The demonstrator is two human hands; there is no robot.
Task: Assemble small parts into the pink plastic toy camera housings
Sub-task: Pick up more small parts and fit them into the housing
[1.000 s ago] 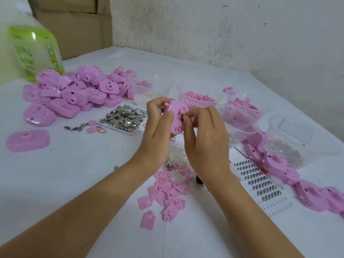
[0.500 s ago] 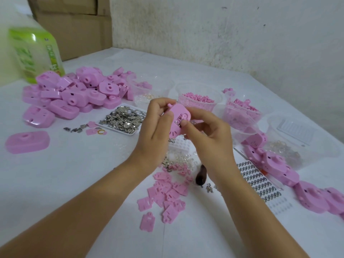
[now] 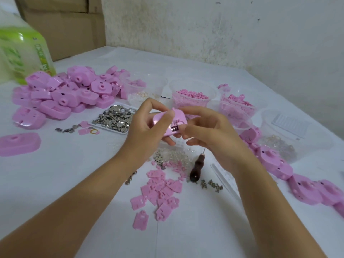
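Two hands hold one housing (image 3: 179, 116) up over the table (image 3: 74, 174), mid-frame, clear of the surface. Its open inner side faces the camera. The left hand (image 3: 147, 131) grips it from the left, thumb laid across the face, other fingers curled behind and under. The right hand (image 3: 210, 135) curls round the right edge, with the thumb tip just beside a small metal part (image 3: 174, 129) that sits inside the housing. Neither hand has fingers spread; both are closed on the housing.

Step in hand, as a judgement: seating the metal part in its slot. Whether it is fully home cannot be told, as the fingers cover too much of it.

Supplies lie around:
- a tray (image 3: 104, 125) of metal bits, left of the hands
- a pile (image 3: 61, 94) of housings, far left
- a cup (image 3: 193, 101) of pink bits, behind the hands
- loose pink plates (image 3: 160, 190) on the table, below the hands
- an awl (image 3: 195, 170) flat on the table, just under the right hand
- a row (image 3: 279, 164) of housings running along the right side

Next move likely calls for a firm thumb press on the metal part while the left hand steadies the housing. After that the right hand should let go and fetch the next piece, maybe a plate or the awl. Risk is that the small part pops out or tilts if pressed off-centre.
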